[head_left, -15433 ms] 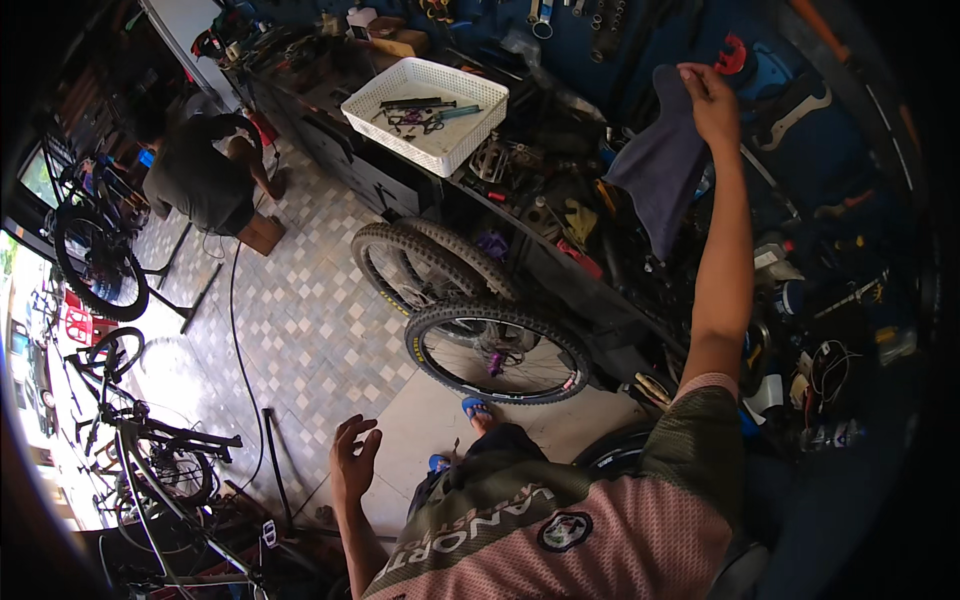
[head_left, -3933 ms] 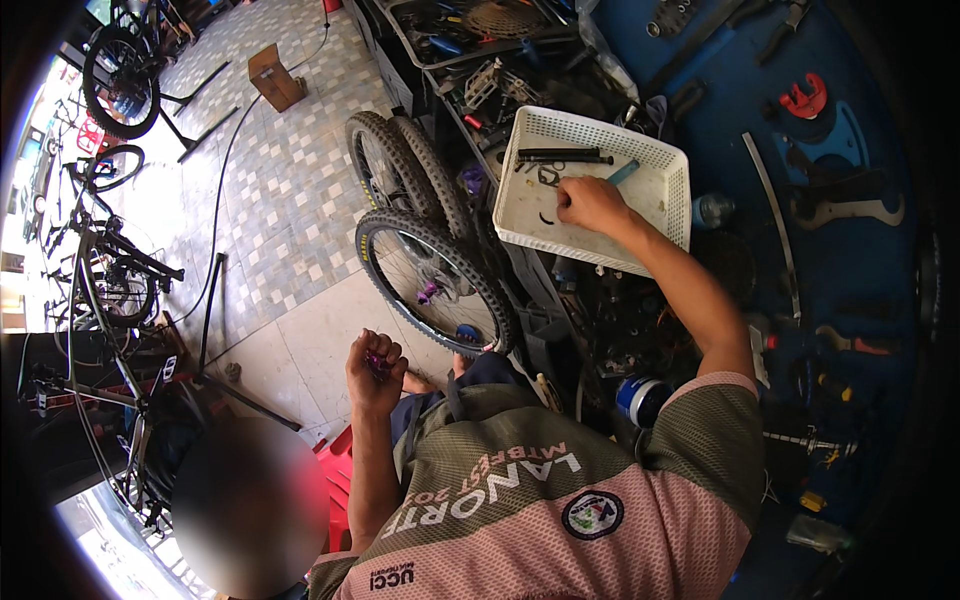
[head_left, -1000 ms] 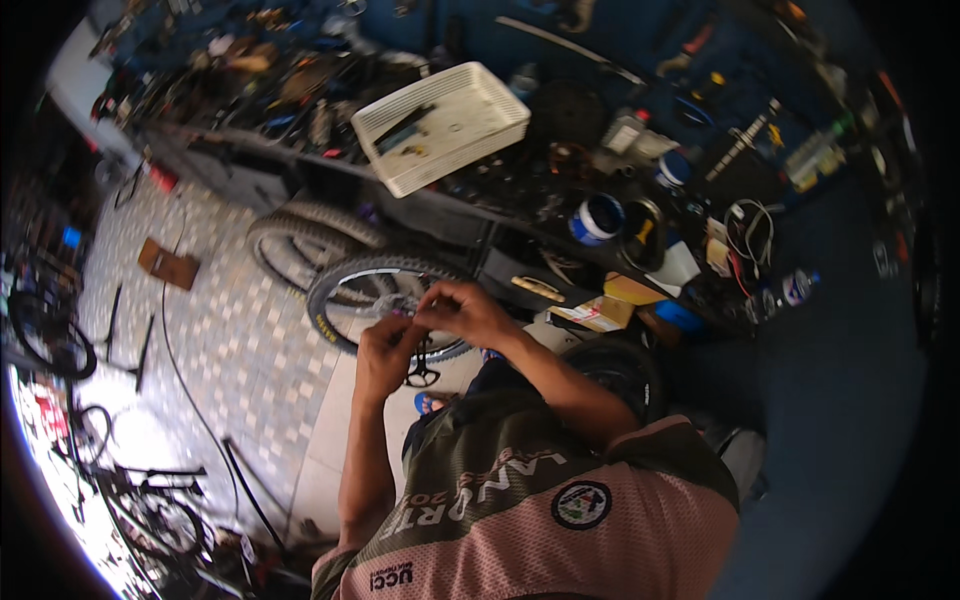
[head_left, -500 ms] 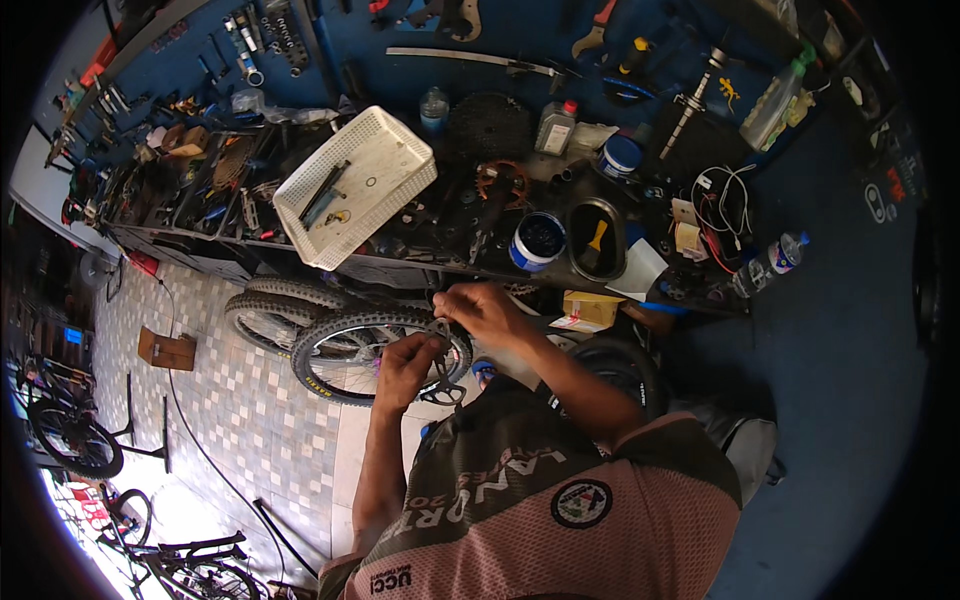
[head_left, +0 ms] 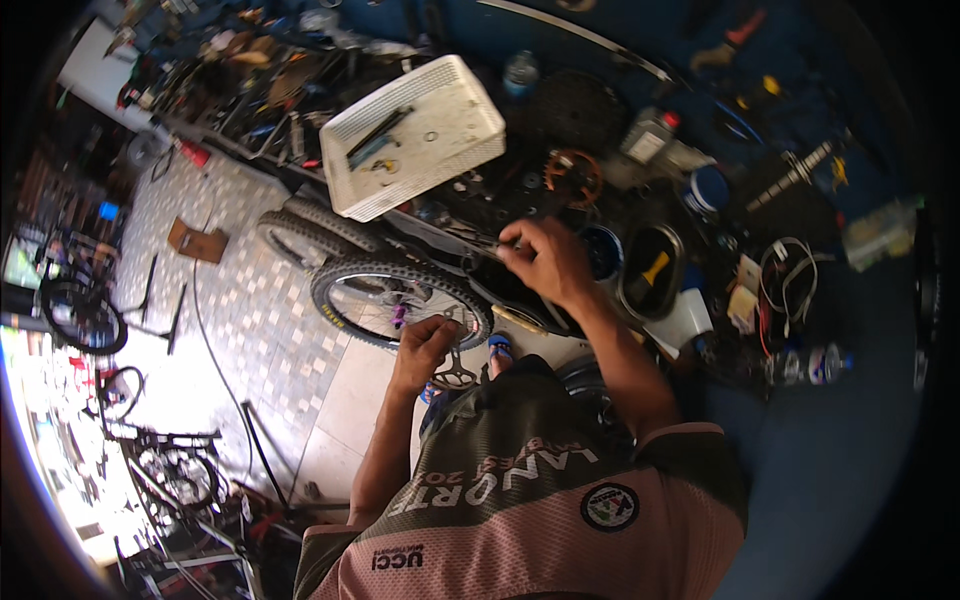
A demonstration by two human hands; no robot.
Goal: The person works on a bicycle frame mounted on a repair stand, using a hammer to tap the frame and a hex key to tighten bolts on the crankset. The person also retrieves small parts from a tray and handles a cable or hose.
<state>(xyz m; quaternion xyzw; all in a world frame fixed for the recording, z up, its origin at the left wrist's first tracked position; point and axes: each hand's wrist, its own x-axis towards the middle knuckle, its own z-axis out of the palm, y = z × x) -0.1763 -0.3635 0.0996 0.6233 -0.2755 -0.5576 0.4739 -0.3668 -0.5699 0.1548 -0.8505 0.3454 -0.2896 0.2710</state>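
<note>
Near the middle of the frame the left hand (head_left: 425, 345) is closed around a dark chainring (head_left: 452, 372), fingers wrapped over its upper edge so the toothed ring hangs below the palm, just in front of the knobby bicycle wheel (head_left: 400, 298) that leans against the workbench (head_left: 560, 215). It is held low and close to the body, probably so it stays ready while the other hand works. Slightly above and to the right, the right hand (head_left: 545, 262) is pinched together on a thin metal tool (head_left: 478, 240) that lies across the cluttered bench edge; whether it is lifted clear or only touched I cannot tell. A white plastic basket (head_left: 415, 135) of small tools sits in the upper centre, tilted on the bench within easy reach.
</note>
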